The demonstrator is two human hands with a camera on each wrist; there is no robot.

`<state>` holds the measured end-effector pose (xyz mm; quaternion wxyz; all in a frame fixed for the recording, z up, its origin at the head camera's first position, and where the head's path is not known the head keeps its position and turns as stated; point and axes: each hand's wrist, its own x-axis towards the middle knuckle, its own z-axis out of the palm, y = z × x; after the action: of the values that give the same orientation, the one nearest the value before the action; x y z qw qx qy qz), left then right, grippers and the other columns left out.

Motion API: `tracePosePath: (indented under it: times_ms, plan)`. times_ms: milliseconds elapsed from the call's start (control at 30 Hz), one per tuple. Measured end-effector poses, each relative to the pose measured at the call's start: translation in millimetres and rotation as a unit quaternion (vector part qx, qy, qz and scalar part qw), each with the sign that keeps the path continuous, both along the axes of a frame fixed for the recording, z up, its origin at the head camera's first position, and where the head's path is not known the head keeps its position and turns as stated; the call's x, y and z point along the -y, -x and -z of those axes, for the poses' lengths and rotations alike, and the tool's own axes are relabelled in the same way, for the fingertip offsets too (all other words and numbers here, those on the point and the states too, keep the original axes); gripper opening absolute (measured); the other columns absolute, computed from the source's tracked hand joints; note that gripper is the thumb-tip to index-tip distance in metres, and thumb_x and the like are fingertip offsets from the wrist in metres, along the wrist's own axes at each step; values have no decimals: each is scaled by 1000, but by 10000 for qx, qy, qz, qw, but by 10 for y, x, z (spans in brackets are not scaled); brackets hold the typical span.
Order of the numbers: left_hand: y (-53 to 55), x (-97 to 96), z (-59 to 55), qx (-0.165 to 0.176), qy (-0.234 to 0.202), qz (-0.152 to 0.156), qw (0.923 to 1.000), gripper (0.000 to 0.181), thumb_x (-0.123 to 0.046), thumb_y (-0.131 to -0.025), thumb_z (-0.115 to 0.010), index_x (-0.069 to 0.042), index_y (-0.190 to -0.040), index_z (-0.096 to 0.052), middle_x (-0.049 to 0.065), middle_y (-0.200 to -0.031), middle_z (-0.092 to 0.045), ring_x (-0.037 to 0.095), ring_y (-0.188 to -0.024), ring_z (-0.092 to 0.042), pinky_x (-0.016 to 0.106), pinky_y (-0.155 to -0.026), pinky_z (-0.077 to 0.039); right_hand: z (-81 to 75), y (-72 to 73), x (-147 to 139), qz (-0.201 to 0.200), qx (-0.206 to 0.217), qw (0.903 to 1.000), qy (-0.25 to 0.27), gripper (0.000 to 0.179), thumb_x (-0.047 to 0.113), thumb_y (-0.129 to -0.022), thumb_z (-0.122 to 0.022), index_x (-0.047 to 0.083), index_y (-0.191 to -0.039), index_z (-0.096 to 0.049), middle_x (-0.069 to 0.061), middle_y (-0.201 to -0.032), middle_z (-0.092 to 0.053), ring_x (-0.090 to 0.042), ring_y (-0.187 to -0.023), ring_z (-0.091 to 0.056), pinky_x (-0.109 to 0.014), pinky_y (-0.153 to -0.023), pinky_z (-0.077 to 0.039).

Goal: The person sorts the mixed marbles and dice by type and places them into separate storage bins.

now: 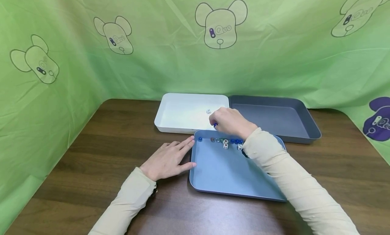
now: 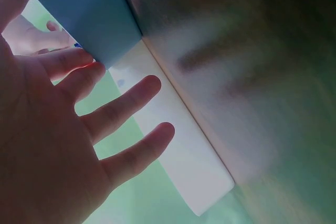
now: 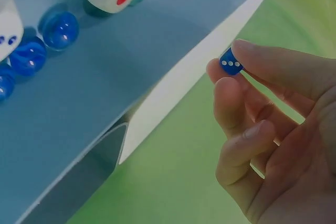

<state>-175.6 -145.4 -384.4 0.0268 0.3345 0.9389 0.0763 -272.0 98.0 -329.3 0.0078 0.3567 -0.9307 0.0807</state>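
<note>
My right hand (image 1: 230, 121) pinches a small blue die (image 3: 230, 62) with white dots between thumb and fingertips. It hovers around the far rim of the light blue tray (image 1: 222, 174), by the white tray's (image 1: 179, 109) near right corner. Along the light blue tray's far side lie blue marbles (image 3: 61, 30), clear and coloured marbles (image 1: 217, 140), and white dice (image 1: 225, 146). A lone blue marble (image 1: 200, 139) sits in its far left corner. With fingers spread and straight, my left hand (image 1: 167, 159) touches that tray's left rim. One white die (image 1: 208, 111) lies in the white tray.
A dark grey tray (image 1: 274, 116) stands to the right of the white one, behind the light blue tray. All three rest on a brown wooden table (image 1: 100, 150). Green printed cloth (image 1: 170, 59) hangs around the back and sides.
</note>
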Motion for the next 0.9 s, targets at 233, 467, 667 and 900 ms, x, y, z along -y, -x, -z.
tracePosePath:
  times_ms: [233, 467, 667, 900]
  plan:
    - [4, 0, 8, -26, -25, 6, 10000, 77, -58, -102, -49, -7, -158, -35, 6, -165, -28, 35, -131, -52, 53, -103, -44, -62, 70, 15, 119, 75, 9999, -29, 13, -4, -86, -68, 6, -88, -76, -5, -85, -71, -24, -78, -64, -47, -70, -54]
    - [3, 3, 13, -69, -31, 20, 10000, 77, -58, -102, -49, -7, -158, -36, 6, -165, -29, 34, -130, -52, 53, -102, -44, -110, 106, 28, 75, 195, 9998, 49, 11, -2, -87, -69, 6, -91, -77, -5, -90, -72, -23, -80, -64, -44, -70, -54]
    - [0, -2, 10, -83, -34, 29, 10000, 76, -58, -102, -49, -7, -158, -36, 6, -165, -29, 34, -130, -52, 53, -102, -44, -164, 177, 59, 117, 205, 9997, -67, 13, -4, -86, -67, 6, -89, -76, -3, -82, -68, -23, -78, -61, -43, -68, -52]
    - [-6, -1, 9, -73, -16, 10, 10000, 76, -58, -102, -48, -7, -158, -36, 6, -165, -28, 34, -131, -52, 53, -102, -44, -281, 310, 97, 287, 282, 9991, -147, 13, -2, -86, -68, 5, -94, -77, -6, -86, -70, -25, -78, -64, -44, -70, -53]
